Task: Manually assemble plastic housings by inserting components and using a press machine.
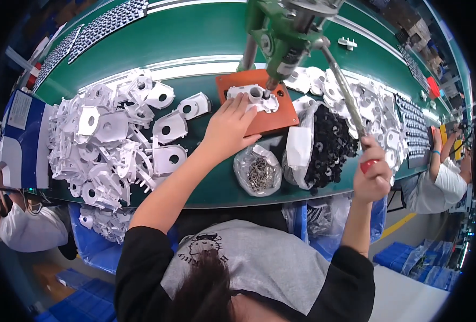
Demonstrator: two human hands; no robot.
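A green arbor press point(283, 45) stands over an orange fixture block point(273, 121). On the block lies a white plastic housing point(270, 103) with a round collar, and the press's tip comes down at its right side. My left hand point(231, 121) holds the housing against the block, fingers together over its near left edge and thumb apart. At the right, my right hand point(372, 169) is closed round the red grip of the long metal press lever point(348, 88). Just in front of the block sits a clear bag of small metal pins or screws point(260, 176).
White plastic housings point(101, 129) are heaped at the left, and more white parts point(375, 110) lie at the right. A bag of black parts point(329, 145) is beside a white packet point(299, 149). Blue bins stand below the table edge. Co-workers point(439, 182) sit on both sides.
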